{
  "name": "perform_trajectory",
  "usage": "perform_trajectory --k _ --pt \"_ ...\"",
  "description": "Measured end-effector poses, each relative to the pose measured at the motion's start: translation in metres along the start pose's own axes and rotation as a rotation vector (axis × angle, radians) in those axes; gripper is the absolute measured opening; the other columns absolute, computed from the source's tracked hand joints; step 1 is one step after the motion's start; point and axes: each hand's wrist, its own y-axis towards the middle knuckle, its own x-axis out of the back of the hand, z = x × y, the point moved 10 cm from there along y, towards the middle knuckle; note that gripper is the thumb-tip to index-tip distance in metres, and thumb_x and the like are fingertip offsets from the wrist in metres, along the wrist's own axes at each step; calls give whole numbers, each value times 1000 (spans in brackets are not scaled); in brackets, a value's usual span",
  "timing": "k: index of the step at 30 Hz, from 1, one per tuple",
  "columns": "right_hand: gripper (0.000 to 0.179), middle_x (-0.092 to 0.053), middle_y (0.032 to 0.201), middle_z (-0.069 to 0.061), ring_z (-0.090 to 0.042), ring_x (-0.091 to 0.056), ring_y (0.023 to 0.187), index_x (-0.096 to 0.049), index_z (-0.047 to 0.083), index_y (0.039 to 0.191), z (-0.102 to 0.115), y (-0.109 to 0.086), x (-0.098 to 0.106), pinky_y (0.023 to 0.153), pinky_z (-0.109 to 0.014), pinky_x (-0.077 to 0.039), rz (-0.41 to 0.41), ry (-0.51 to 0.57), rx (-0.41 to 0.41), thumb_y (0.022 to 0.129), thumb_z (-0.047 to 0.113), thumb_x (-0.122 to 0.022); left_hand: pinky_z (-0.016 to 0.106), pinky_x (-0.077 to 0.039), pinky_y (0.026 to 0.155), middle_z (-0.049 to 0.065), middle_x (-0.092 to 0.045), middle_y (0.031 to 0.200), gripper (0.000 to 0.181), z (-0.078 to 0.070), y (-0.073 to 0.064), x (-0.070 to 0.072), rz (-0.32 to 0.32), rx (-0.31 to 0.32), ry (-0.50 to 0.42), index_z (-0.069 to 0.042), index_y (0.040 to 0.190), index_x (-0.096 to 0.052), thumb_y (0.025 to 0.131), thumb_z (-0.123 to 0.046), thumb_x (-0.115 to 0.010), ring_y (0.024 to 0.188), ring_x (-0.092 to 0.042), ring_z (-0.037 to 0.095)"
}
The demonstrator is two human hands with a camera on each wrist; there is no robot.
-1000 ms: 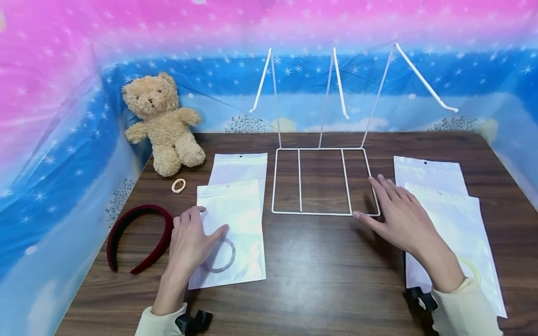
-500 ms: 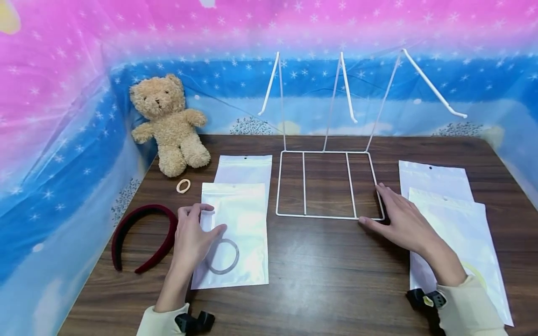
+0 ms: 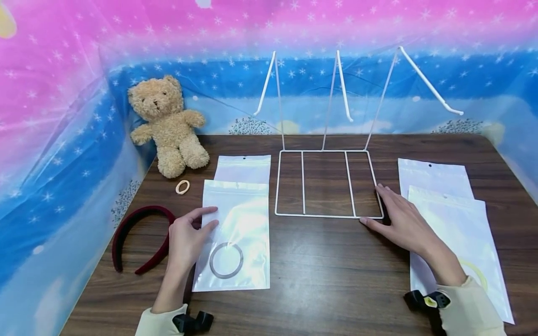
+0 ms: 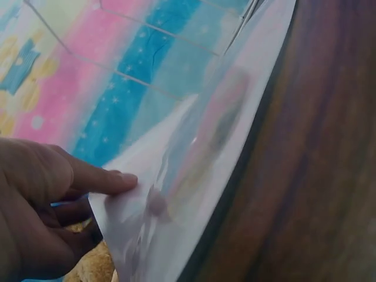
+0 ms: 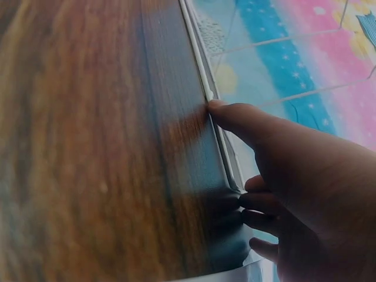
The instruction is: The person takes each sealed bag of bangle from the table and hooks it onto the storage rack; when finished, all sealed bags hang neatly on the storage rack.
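Left of centre in the head view, the front pouch (image 3: 252,228) hides the lower part of the rear pouch (image 3: 244,168), and at lower right your sleeve (image 3: 470,303) covers some of the yellow ring (image 3: 480,272). In your left-wrist view, the left edge crops your left hand (image 4: 38,205), and the tabletop (image 4: 329,176) at right is blurred.

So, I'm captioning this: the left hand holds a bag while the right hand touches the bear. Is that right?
Not quite: the right hand touches the rack, as the head view shows. The left hand does hold a bag.
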Motion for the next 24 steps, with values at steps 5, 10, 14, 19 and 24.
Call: perform_trajectory --k 5,10,14,19,24 --pt "97 -30 152 -28 -48 -29 136 -23 4 155 3 2 2 104 -65 -25 -23 -10 18 87 58 -65 21 -42 51 -3 -73 89 25 -5 0 5 -26 -56 -111 -23 103 -79 82 -10 -80 67 -56 14" --pt "95 -31 152 -27 -48 -31 136 -26 6 155 2 3 2 103 -65 -27 -36 -13 25 87 58 -65 18 -44 52 -5 -74 95 23 -19 -2 6 -24 -172 -267 -21 103 -79 84 -8 -78 69 -61 14" --pt "93 -32 152 -26 -47 -32 136 -28 6 154 2 1 1 103 -65 -28 -40 -14 23 87 59 -65 20 -36 44 0 -74 98 22 -35 -7 9 -9 -227 -389 -15 105 -78 85 -5 -76 58 -54 20" --pt "94 -33 152 -26 -46 -32 136 -29 6 154 -1 -1 0 103 -65 -29 -38 -20 4 86 61 -64 23 -30 39 15 -72 84 20 -65 -14 22 -44 -279 -549 -2 106 -76 87 1 -72 48 -45 18" --pt "96 -31 152 -27 -49 -32 135 -26 7 155 -3 -1 -2 100 -67 -30 -33 -17 -6 86 63 -62 24 -23 35 12 -59 58 18 -87 -16 39 -144 -387 -732 7 104 -73 86 8 -69 42 -34 7"
